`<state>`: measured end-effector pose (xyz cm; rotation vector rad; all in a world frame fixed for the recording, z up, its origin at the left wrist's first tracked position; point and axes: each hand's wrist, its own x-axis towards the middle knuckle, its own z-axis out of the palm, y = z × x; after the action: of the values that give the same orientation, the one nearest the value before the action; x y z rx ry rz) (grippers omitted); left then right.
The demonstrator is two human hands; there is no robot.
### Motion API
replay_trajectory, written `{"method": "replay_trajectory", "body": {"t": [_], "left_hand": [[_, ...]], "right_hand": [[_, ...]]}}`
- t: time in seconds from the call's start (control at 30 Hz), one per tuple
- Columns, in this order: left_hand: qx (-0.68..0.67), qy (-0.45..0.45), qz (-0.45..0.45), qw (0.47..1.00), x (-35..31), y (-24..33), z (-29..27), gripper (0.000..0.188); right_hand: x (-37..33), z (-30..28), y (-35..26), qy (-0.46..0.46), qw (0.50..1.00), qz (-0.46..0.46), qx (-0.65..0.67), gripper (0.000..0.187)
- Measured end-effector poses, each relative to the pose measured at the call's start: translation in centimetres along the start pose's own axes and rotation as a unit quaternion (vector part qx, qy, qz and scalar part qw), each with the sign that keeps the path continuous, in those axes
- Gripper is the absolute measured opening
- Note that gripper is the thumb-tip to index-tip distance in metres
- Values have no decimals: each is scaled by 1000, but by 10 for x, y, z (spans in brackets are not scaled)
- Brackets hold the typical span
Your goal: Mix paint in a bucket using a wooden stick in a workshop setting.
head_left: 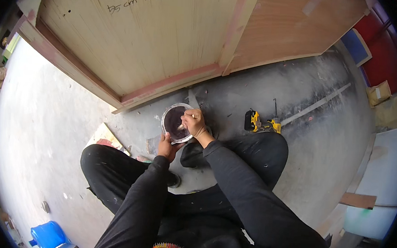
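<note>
Between my bent legs and a wooden panel structure, a round white-rimmed tub sits low over the floor. Dark purple-brown paste coats its inside. My left hand grips the tub's near side, thumb up at the rim and fingers underneath. Reaching in over the right side, my right hand is closed around a pale, stick-like handle. The handle's lower end is in the paste, so I cannot see what kind of tool it is.
The large wooden structure stands just ahead, with pinkish filler along its joints. A yellow-and-black cordless drill lies right of the tub. A board with reddish smears lies to the left. A blue plastic container is at the lower left.
</note>
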<state>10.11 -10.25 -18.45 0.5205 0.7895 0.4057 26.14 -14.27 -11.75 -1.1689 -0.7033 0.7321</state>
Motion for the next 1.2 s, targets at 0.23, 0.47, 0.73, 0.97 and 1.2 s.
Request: {"method": "replay_trajectory", "body": {"t": [0.23,0.47,0.73,0.97,1.2], "left_hand": [[227,34,123,966,-3,-16,-3,32],[66,31,52,996,2,-4,15,48],[162,2,11,987,-16,-1,19,55],[194,-10,-34,980,-11,5,21,61],[143,3,-13,990,-4,-7,26,58]], "right_hand": [[18,11,-26,-22,998,-10,-50,30],[-2,-6,-9,-9,987,-105,-124,29],[-10,-14,-32,11,998,3,-54,27],[3,-21,-34,-4,982,-111,-152,28],[-16,-28,-14,155,987,-24,-34,26]]}}
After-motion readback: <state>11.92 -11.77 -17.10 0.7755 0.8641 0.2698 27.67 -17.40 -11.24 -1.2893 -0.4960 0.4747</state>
